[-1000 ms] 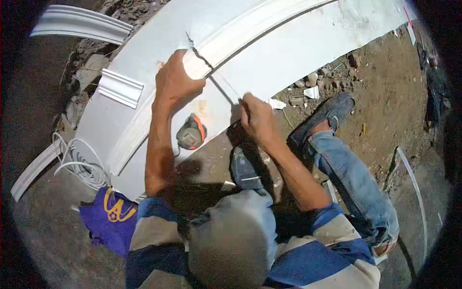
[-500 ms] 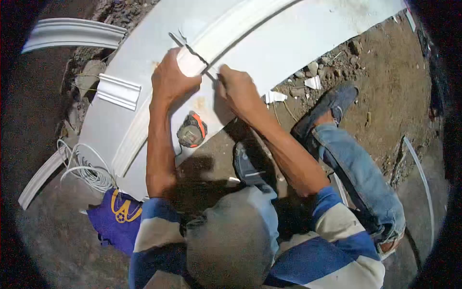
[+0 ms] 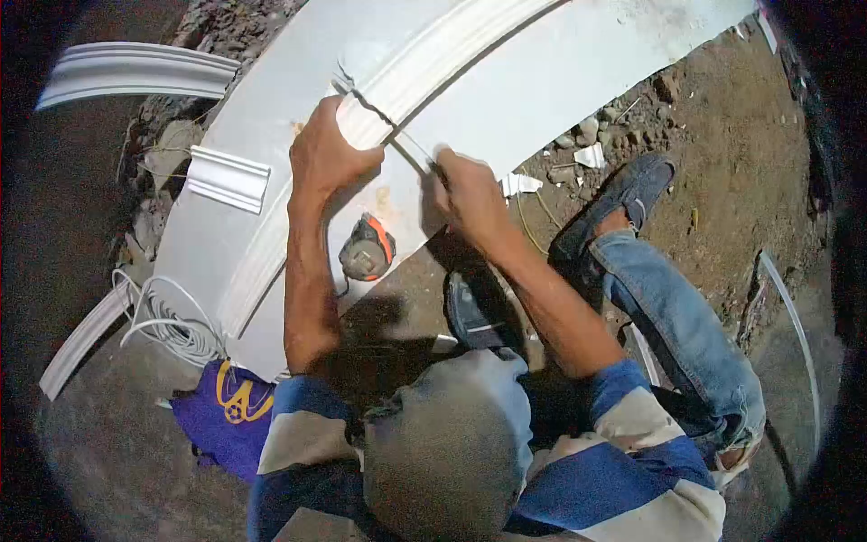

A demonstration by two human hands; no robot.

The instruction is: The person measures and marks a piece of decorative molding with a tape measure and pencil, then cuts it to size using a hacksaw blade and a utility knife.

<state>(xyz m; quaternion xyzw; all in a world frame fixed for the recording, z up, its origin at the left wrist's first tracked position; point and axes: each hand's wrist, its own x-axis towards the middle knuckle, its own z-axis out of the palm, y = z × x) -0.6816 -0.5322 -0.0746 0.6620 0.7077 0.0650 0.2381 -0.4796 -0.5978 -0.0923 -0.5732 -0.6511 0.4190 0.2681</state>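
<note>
My left hand is wrapped round the near end of a long curved white moulding, which lies across a white board. Closed in my right hand is one end of a thin saw blade. The blade crosses the moulding at a dark, jagged line just beyond my left fingers, and its far tip barely shows past the other side. On the board below my hands rests a tape measure with an orange band. Another white moulding strip runs beneath my left forearm.
A short moulding piece sits at the board's left, with a longer curved one beyond it. Coiled white cable and a purple cloth lie lower left. Rubble and moulding scraps border the board's right edge.
My right hand has moved to the right, away from the moulding, drawing the blade with it. More blade shows near that hand and less sticks out on the far side. My left hand keeps its hold.
</note>
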